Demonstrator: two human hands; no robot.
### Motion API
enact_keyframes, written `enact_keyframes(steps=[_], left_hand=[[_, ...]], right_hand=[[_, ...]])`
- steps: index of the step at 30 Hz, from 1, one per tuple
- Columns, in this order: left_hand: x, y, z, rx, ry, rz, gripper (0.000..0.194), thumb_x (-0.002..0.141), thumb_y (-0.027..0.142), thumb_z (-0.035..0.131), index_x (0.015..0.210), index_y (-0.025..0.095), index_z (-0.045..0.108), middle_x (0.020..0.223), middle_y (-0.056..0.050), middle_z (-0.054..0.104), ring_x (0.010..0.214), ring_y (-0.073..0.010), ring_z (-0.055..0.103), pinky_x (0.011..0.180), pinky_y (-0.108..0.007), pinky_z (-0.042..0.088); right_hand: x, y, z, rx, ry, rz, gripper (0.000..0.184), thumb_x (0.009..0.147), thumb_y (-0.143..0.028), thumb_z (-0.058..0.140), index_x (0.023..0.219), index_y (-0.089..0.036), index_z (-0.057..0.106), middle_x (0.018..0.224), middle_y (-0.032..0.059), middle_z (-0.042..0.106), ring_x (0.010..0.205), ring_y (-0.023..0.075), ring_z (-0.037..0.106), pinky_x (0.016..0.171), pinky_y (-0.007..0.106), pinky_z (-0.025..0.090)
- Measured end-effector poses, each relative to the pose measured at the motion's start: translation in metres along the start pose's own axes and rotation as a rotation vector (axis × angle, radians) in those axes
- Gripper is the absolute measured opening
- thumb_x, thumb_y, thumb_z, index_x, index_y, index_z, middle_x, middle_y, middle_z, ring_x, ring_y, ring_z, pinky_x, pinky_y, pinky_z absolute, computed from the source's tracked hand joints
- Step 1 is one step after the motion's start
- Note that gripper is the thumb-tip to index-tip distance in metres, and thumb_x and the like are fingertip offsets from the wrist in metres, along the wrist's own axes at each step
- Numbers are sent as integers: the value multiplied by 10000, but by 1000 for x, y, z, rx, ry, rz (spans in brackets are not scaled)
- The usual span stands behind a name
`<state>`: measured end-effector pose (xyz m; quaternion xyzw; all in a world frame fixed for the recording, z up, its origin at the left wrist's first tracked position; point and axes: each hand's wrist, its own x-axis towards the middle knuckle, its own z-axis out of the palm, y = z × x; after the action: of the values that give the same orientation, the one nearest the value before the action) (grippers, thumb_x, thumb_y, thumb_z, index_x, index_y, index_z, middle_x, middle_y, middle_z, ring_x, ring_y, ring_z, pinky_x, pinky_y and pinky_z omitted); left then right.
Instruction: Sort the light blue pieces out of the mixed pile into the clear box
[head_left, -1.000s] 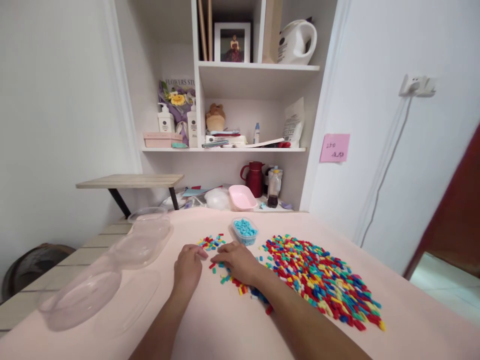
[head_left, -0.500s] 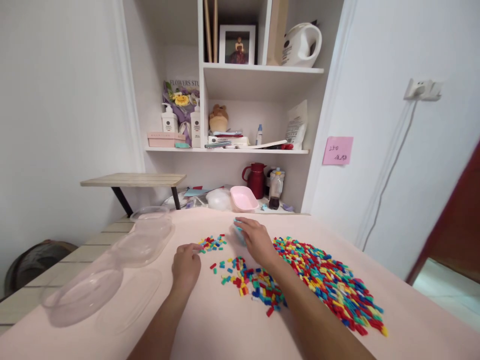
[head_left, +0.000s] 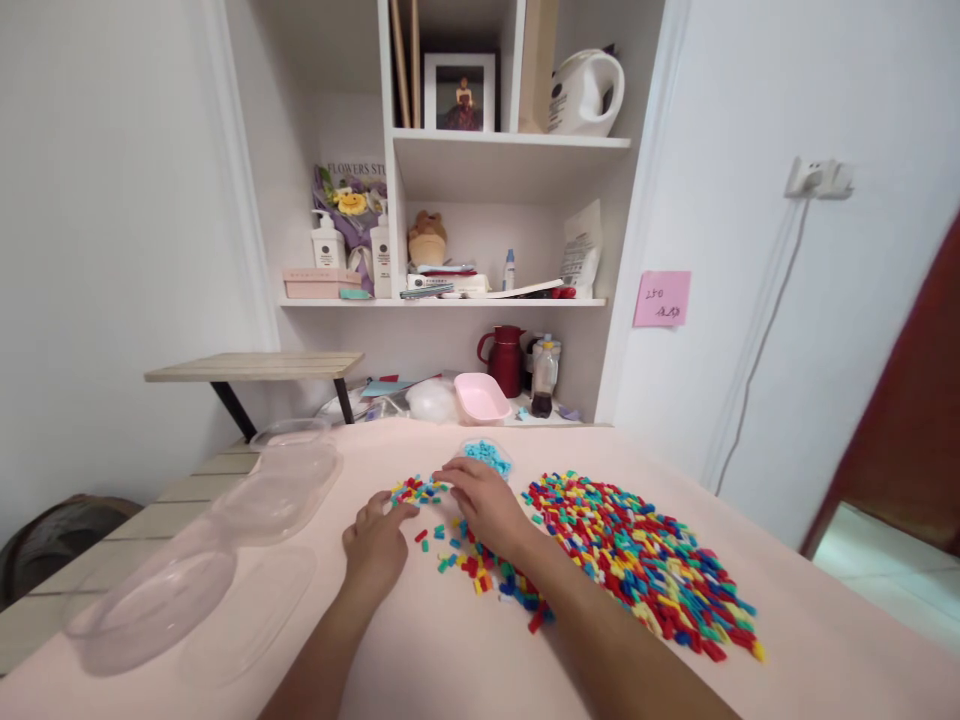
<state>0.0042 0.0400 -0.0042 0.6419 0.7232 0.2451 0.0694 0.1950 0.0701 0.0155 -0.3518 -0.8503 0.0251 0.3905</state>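
Small coloured building bricks [head_left: 409,491] form a little cluster on the pink tabletop, between my two hands. My left hand [head_left: 376,538] rests at the cluster's left edge, thumb and fingers apart and nothing visibly held. From the right, my right hand [head_left: 486,505] reaches over the cluster with its fingers stretched out; I see nothing in them. Just behind it sits a clear dish of light-blue bricks [head_left: 486,457]. Under my right wrist lie scattered bricks [head_left: 471,566], partly hidden by the forearm. A big pile of mixed bricks [head_left: 637,560] spreads to the right.
Clear plastic containers [head_left: 172,600] and a clear lid [head_left: 255,620] lie on the left. A pink basin [head_left: 481,398], a red jug [head_left: 506,360] and a bottle [head_left: 544,380] stand at the back, below the shelves. A small wooden stand [head_left: 255,366] rises at back left.
My right hand has moved left and towards me, from the dish to the small cluster, uncovering the light-blue bricks. My left hand's fingers have spread. The view has shifted slightly.
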Motion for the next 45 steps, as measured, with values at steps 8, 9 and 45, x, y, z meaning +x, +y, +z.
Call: enact_keyframes(steps=[8,9,45], left_hand=[[6,-1,-8,-55,80,-96,567,787,12,337,1102,336,679,1301,-23,550,1190,-173,546,954,-318,448],[6,-1,-8,-51,78,-97,565,784,11,347,1103,337,681,1308,-26,546,1199,-178,539,965,-321,441],[2,-2,-6,-9,51,-105,472,809,117,422,1200,294,619,1410,-66,502,1308,-250,458,1053,-443,364]], right_hand=[[-5,3,21,17,-120,-19,489,818,-10,478,1214,-256,623,1195,63,626,1100,192,571,959,335,448],[-5,2,22,13,-128,-24,501,818,-6,474,1227,-258,613,1196,62,627,1101,192,571,960,335,448],[3,15,-15,-182,-12,101,504,859,-57,423,1286,-276,577,1396,63,527,1253,226,477,1019,431,374]])
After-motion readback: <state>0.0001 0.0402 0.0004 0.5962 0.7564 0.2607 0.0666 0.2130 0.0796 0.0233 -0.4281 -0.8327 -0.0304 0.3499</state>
